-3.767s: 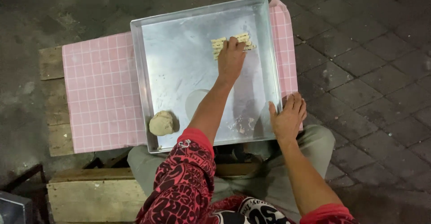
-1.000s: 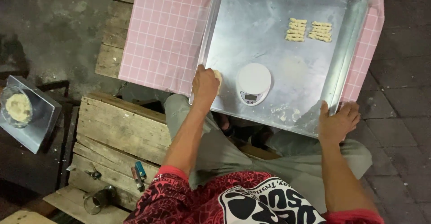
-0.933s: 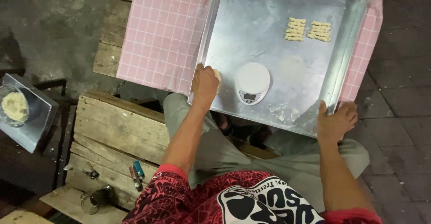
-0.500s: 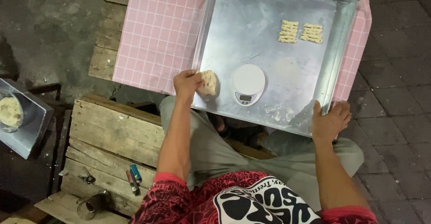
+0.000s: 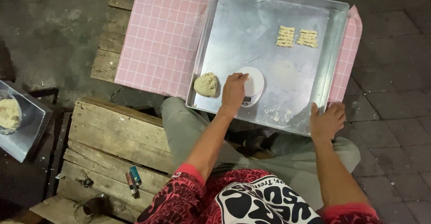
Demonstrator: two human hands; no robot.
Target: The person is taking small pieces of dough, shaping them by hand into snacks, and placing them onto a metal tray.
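Note:
A large square metal tray (image 5: 233,31) lies on a pink checked cloth (image 5: 157,35). My left hand (image 5: 233,91) hovers in the tray over the left edge of a small round white scale (image 5: 253,85), fingers curled, holding nothing that I can see. A lump of pale dough (image 5: 206,84) rests at the tray's near left corner, just left of that hand. My right hand (image 5: 327,121) grips the tray's near right rim. Two ridged dough pieces (image 5: 296,37) lie side by side at the far right of the tray.
The cloth covers a wooden pallet (image 5: 110,49). Another pallet (image 5: 107,147) at my left carries two lighters (image 5: 132,181), keys and a small cup. At the far left a metal tray (image 5: 20,125) holds a bowl of dough. Paving stones lie to the right.
My left hand let go of the dough lump at the tray's corner and moved right to the scale. The view shifted slightly; my right hand stayed on the rim.

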